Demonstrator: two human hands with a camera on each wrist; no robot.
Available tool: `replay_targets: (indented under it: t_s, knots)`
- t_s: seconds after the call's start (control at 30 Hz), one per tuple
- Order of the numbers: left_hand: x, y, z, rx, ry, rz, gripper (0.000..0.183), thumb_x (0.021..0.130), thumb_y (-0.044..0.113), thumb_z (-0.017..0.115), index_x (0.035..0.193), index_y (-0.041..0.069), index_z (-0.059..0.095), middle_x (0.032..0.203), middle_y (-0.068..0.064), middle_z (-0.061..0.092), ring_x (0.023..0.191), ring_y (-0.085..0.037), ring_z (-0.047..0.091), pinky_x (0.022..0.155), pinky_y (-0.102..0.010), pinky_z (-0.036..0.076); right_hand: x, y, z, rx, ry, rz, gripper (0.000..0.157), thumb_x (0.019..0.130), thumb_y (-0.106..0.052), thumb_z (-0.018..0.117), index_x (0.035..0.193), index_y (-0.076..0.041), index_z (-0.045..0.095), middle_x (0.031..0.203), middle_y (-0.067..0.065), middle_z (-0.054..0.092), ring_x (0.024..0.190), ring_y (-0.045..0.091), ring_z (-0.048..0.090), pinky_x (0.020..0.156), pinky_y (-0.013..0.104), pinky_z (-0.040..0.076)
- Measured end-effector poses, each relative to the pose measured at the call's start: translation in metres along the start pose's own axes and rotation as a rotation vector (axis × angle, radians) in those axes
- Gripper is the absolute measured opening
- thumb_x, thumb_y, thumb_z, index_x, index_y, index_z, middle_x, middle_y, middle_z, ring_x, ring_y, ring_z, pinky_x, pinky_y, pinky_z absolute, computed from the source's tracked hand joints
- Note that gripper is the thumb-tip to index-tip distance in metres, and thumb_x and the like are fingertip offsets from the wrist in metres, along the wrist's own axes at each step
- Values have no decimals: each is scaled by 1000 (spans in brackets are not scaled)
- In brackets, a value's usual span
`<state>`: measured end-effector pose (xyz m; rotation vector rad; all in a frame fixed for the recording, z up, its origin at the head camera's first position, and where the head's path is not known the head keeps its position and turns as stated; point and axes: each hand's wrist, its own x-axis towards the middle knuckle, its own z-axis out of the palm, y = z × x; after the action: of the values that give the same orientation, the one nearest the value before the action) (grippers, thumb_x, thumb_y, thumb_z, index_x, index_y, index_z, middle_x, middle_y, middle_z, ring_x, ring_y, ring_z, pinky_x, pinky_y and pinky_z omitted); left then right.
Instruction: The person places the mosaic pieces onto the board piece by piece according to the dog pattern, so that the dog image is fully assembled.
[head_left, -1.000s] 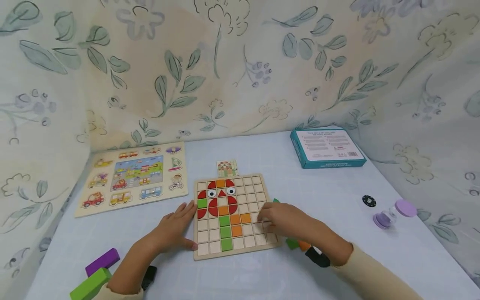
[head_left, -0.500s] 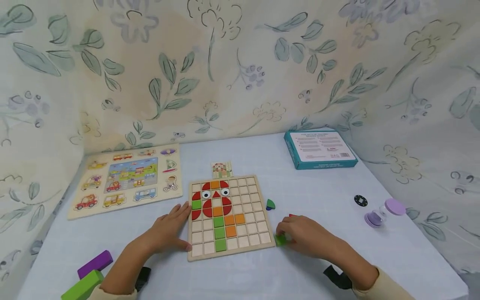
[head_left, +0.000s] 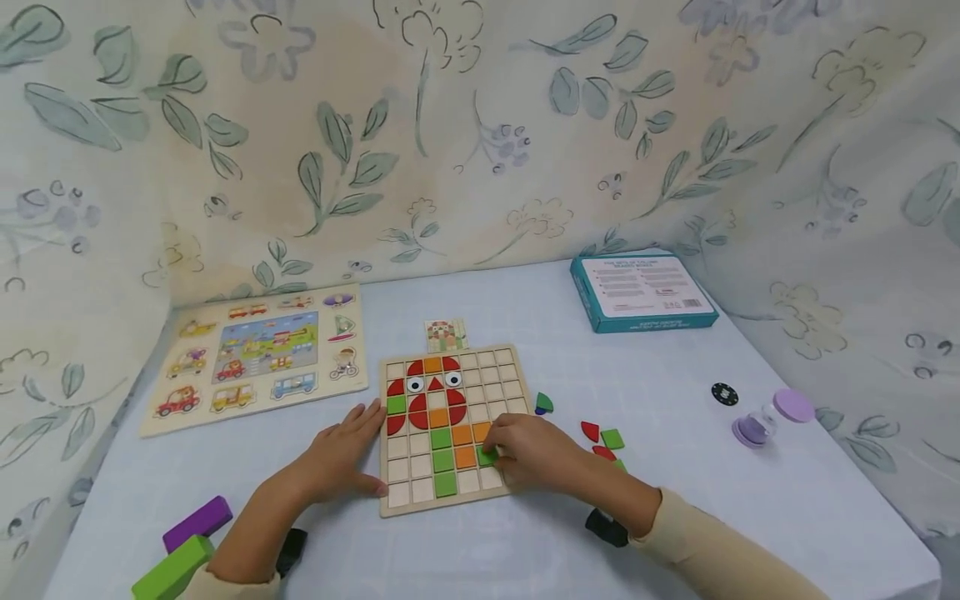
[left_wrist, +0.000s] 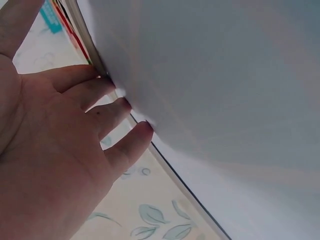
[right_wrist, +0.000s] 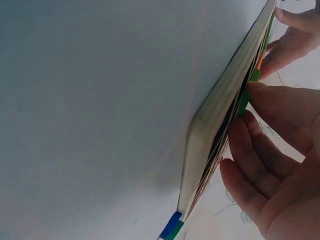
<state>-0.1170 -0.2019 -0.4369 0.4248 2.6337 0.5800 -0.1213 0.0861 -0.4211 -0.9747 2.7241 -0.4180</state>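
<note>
A wooden grid board (head_left: 408,471) lies on the table, with red, orange and green tiles and two eye tiles set in its squares. My left hand (head_left: 341,454) rests at the board's left edge, fingers straight and thumb near the lower corner; its fingertips touch the rim in the left wrist view. Over the board's right part, my right hand (head_left: 536,454) pinches a green square tile (head_left: 487,457) between thumb and fingers. That tile stands tilted at the board's surface in the right wrist view. Above the board lies a small picture card (head_left: 446,335).
Red pieces (head_left: 590,431) and a green square (head_left: 612,438) lie right of the board, near a green quarter-round piece (head_left: 544,402). A vehicle puzzle (head_left: 255,358), teal box (head_left: 645,292), purple block (head_left: 197,523), lime block (head_left: 174,568), black disc (head_left: 724,394) and purple-capped jar (head_left: 772,418) surround it.
My right hand went from the board to the loose pieces on the right, then came back left over the board with a green square tile. The left hand stays at the board's edge.
</note>
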Motion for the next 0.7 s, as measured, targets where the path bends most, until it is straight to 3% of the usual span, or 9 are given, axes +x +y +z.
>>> replay_targets:
  t_s: [0.13,0.3,0.47,0.6,0.7]
  knots:
    - [1,2,0,2,-6,-2,109,58,46,79,144,9,23,151,-7,17,138,-32,7,105,-58,17,-4,3,-3,30,-5,12,20,78,-18,70,98,-16,69,95,-8,62,87,6,55,75,18,49]
    - [-3,-2,-2,3,7,-6,109,57,46,79,143,8,24,150,-10,19,137,-35,8,104,-61,16,-21,20,-23,19,-46,112,23,77,-15,71,98,-19,66,94,-12,58,84,4,54,73,21,49]
    - [-6,-6,-4,16,21,-5,110,56,47,79,143,6,25,149,-14,20,136,-37,10,101,-64,17,-46,40,-32,-48,-113,203,26,76,-18,73,101,-21,65,98,-11,57,84,5,52,68,21,48]
    - [-3,-5,-2,15,6,11,111,56,49,78,143,6,24,149,-13,19,136,-37,9,102,-64,16,-73,48,-36,-63,-110,339,30,72,-25,76,99,-24,65,98,-11,55,84,7,50,70,25,50]
    - [1,-2,0,7,-7,26,110,57,50,78,143,7,24,150,-12,18,137,-36,8,102,-63,16,-98,53,-36,-89,-108,403,30,69,-21,79,96,-25,67,95,-12,58,86,9,54,76,31,52]
